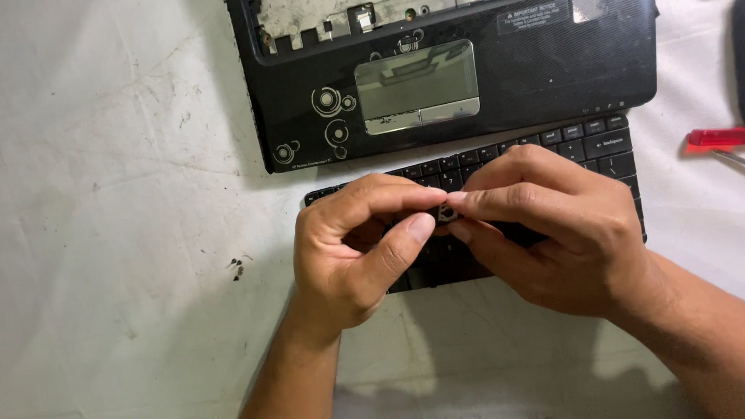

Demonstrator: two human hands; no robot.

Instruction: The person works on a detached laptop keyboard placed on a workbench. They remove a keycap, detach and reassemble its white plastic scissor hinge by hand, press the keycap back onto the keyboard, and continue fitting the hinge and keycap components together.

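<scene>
While both hands meet over the black keyboard (pixel 590 143), the left hand (pixel 362 248) and right hand (pixel 552 234) pinch a small key piece (pixel 447 213) between fingertips; a laptop shell (pixel 501 67) lies just beyond them.

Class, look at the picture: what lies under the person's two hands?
Under the left hand and right hand lies a detached black keyboard on the white cloth. Its middle keys are covered. The fingertips pinch a small piece, too hidden to identify.

Both forearms bare, no sleeves in frame. Left hand (pixel 357 244) and right hand (pixel 552 234): no gloves, rings, watch or wristbands. Nails short, trimmed, unpainted.
</scene>
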